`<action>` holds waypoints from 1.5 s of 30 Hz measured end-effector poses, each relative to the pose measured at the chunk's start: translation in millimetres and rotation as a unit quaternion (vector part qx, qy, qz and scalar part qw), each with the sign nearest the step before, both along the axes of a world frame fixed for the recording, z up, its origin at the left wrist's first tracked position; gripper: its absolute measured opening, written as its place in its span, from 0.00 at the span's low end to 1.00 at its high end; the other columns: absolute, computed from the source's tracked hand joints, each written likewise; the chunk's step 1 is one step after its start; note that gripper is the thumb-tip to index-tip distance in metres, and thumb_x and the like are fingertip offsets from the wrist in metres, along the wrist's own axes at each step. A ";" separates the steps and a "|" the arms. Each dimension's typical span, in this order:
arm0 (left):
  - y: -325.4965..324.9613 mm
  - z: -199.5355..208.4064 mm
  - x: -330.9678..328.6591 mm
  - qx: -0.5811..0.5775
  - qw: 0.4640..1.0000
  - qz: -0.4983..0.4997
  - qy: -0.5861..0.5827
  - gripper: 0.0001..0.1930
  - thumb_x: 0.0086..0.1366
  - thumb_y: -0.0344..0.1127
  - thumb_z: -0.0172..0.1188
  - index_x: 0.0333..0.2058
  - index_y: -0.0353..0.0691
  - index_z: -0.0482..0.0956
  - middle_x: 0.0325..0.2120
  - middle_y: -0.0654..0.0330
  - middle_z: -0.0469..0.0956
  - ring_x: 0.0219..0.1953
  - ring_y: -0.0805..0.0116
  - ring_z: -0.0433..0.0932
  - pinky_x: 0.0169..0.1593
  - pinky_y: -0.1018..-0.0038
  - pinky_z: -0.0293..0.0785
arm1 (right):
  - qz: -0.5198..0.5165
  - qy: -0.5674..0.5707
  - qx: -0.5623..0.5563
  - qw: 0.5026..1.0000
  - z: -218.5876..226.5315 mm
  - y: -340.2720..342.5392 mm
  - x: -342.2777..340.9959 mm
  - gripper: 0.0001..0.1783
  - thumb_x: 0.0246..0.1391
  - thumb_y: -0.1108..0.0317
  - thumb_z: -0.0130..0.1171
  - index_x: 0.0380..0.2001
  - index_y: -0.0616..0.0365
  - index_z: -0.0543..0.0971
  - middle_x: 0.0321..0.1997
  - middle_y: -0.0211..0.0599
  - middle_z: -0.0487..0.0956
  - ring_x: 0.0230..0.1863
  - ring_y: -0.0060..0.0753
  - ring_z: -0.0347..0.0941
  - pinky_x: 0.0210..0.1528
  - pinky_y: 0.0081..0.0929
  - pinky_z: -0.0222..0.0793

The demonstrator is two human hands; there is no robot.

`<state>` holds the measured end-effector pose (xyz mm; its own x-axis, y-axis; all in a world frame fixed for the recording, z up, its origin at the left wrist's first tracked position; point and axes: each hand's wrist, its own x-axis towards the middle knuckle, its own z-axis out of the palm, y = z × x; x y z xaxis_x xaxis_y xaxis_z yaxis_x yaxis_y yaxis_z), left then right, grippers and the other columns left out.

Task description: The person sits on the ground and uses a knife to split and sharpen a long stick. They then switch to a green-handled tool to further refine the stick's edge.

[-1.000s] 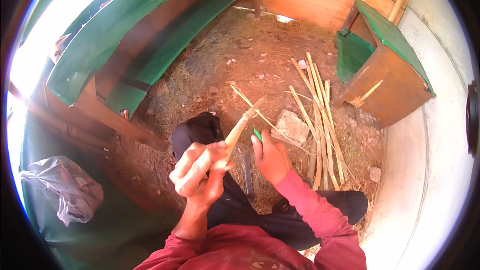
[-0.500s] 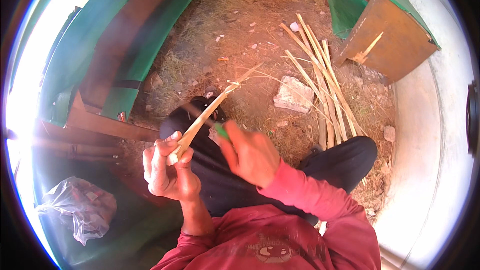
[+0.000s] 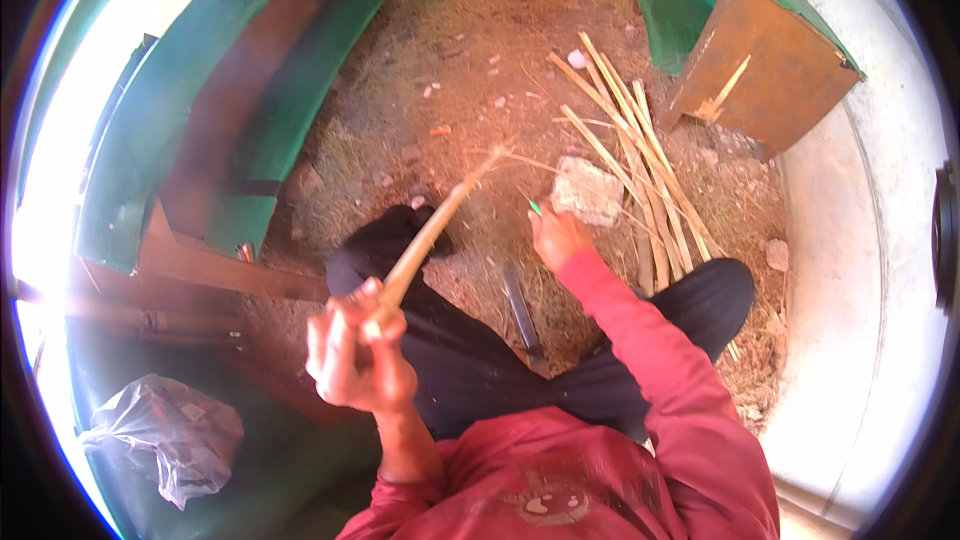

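My left hand (image 3: pixel 365 355) pinches the thick lower end of a pale wooden stick (image 3: pixel 428 238). This stick slants up and away to the right, and its far end is frayed with thin curled shavings. My right hand (image 3: pixel 560 238) is closed around a knife with a green handle (image 3: pixel 535 208); most of the handle is inside the fist and the blade barely shows. The hand hovers to the right of the stick, apart from it. A dark flat metal blade (image 3: pixel 521 310) lies on the ground between my legs.
Several pale sticks (image 3: pixel 640 155) lie in a bundle at right, beside a whitish stone block (image 3: pixel 587 192). A wooden box with green covering (image 3: pixel 765 70) stands far right. At left are a green-covered bench (image 3: pixel 300 90) and a clear plastic bag (image 3: pixel 175 435).
My right hand with the knife has moved away from the stick, forward and right. The stick has shifted slightly nearer in my left hand. The dark blade on the ground has come into view.
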<state>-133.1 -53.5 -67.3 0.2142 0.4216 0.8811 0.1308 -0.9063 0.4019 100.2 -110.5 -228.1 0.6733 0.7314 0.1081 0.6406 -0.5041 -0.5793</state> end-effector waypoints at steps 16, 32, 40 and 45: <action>4.7 7.4 -0.5 -0.063 0.995 -0.063 -0.041 0.15 0.54 0.31 0.72 0.33 0.26 0.78 0.29 0.50 0.80 0.26 0.64 0.78 0.30 0.72 0.71 | 0.201 0.099 0.248 0.943 143.3 -48.8 -103.6 0.10 0.62 0.64 0.57 0.38 0.59 0.71 0.18 0.50 0.74 0.20 0.59 0.74 0.20 0.48 0.66; 22.0 16.7 2.9 -0.029 0.991 -0.126 0.021 0.13 0.51 0.29 0.71 0.32 0.28 0.79 0.27 0.51 0.81 0.28 0.62 0.80 0.30 0.71 0.69 | 0.119 0.057 0.140 0.981 113.6 -35.6 -77.0 0.10 0.63 0.62 0.54 0.36 0.57 0.69 0.15 0.48 0.74 0.17 0.57 0.74 0.18 0.50 0.67; 22.1 9.4 6.0 -0.029 0.995 -0.093 -0.004 0.14 0.54 0.32 0.71 0.33 0.28 0.78 0.27 0.53 0.79 0.30 0.59 0.82 0.33 0.71 0.73 | 0.065 0.028 0.140 0.988 106.8 -13.4 -68.8 0.13 0.65 0.59 0.53 0.38 0.59 0.69 0.14 0.53 0.72 0.17 0.59 0.73 0.18 0.51 0.65; 12.5 3.8 4.8 -0.056 0.992 -0.109 -0.022 0.16 0.56 0.37 0.71 0.33 0.29 0.78 0.28 0.51 0.80 0.29 0.60 0.81 0.34 0.71 0.72 | 0.189 0.023 0.279 0.941 119.7 -31.2 -87.6 0.12 0.63 0.60 0.54 0.37 0.56 0.68 0.15 0.49 0.74 0.17 0.58 0.74 0.18 0.51 0.66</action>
<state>-128.3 -41.0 -63.4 0.2723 0.4648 0.8425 -0.0831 -0.8610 0.5018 12.6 -141.7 -108.4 0.3901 0.7582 0.5226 0.6806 0.1449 -0.7182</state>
